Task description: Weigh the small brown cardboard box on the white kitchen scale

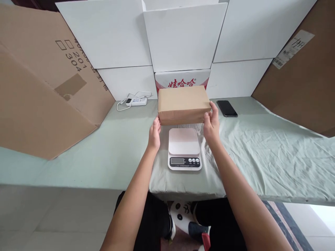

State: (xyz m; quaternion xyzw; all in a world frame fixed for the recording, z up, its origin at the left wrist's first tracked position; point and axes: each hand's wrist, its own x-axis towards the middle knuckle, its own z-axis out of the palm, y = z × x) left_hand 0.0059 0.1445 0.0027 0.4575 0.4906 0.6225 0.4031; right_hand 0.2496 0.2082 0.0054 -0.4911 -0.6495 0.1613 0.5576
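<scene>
a plain brown cardboard box (183, 104), rectangular with crisp edges and a matte surface, is gripped at its two short ends. the left hand (154, 134) presses flat against the lower left corner; the right hand (211, 122) clasps the right end, fingers curled round the edge. the box sits just behind a white kitchen scale (184, 148), whose smooth, rounded square platform is bare; whether the box rests on the cloth or is lifted cannot be told. a wrinkled pale green cloth (261, 153) covers the table. a glossy black phone (226, 108) lies to the right, a white power strip (136, 101) with coiled cord to the left.
</scene>
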